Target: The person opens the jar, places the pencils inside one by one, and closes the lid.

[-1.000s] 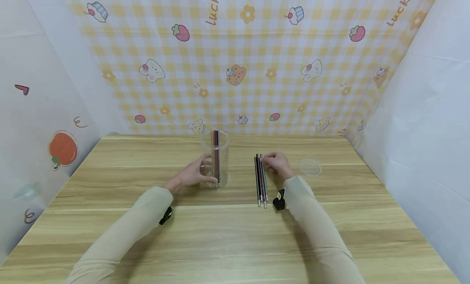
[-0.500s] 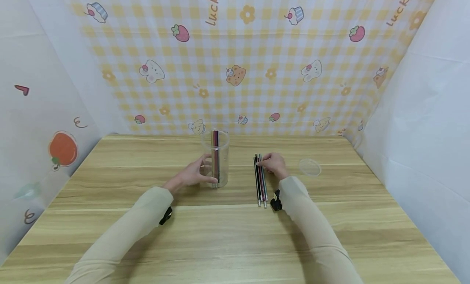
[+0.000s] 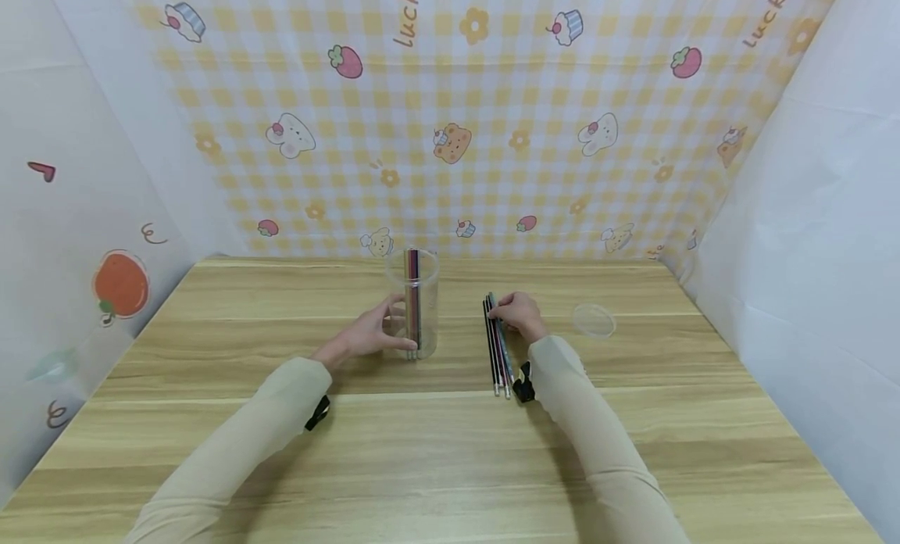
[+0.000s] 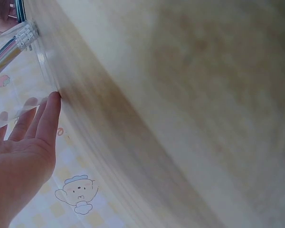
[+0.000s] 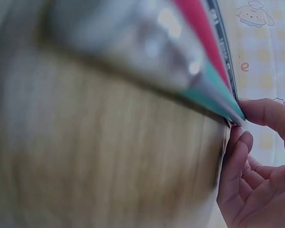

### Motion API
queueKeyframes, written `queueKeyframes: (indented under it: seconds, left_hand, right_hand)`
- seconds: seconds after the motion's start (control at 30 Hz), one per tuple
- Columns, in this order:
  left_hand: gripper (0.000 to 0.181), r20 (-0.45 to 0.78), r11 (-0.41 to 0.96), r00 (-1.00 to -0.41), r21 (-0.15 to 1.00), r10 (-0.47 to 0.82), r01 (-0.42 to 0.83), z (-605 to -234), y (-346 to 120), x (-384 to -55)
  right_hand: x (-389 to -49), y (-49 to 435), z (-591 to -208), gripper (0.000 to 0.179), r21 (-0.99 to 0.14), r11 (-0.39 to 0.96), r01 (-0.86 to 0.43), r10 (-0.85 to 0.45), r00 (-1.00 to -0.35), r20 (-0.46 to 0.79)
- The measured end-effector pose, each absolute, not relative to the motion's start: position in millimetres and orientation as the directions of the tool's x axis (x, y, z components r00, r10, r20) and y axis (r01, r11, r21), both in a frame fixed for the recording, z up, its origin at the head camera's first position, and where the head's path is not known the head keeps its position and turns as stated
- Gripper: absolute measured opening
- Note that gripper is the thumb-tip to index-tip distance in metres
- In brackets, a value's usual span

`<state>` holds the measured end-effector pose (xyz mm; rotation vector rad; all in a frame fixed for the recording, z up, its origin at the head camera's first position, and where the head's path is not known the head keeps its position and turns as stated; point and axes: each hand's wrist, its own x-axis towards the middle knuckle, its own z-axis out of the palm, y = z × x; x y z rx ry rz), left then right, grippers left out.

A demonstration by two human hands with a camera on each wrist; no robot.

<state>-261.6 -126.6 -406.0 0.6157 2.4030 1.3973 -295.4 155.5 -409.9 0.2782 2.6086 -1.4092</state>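
A tall clear plastic cup [image 3: 430, 317] stands upright on the wooden table, holding a bundle of pencils [image 3: 412, 309]. My left hand [image 3: 367, 331] grips it low on its left side, thumb across the front; in the left wrist view the fingers [image 4: 47, 116] extend along its wall. To the cup's right lies a small row of pencils [image 3: 495, 356], their silver ends toward me. At their far ends, my right hand [image 3: 517, 312] pinches a teal pencil [image 5: 213, 90] between thumb and forefinger. Red and dark pencils lie right beside it in the right wrist view.
A round clear lid [image 3: 594, 320] lies flat to the right of my right hand. Behind the table hangs a yellow checked cloth [image 3: 485, 192], with white sheets at both sides. Black wrist cameras [image 3: 523, 384] sit under both sleeves.
My right hand has shifted slightly left across the pencils' far ends, and the teal pencil's far end has moved left with it. My left hand and the cup have stayed still.
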Motion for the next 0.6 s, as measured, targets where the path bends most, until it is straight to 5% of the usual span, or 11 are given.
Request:
queueKeyframes:
  seconds: [0.6]
  left_hand:
    - [0.089, -0.048, 0.445, -0.857, 0.868, 0.513, 0.218, -398.6, -126.1, -258.5]
  right_hand:
    - [-293.3, 165.4, -407.3, 0.029, -0.860, 0.452, 0.238, 0.016, -0.966, -0.259]
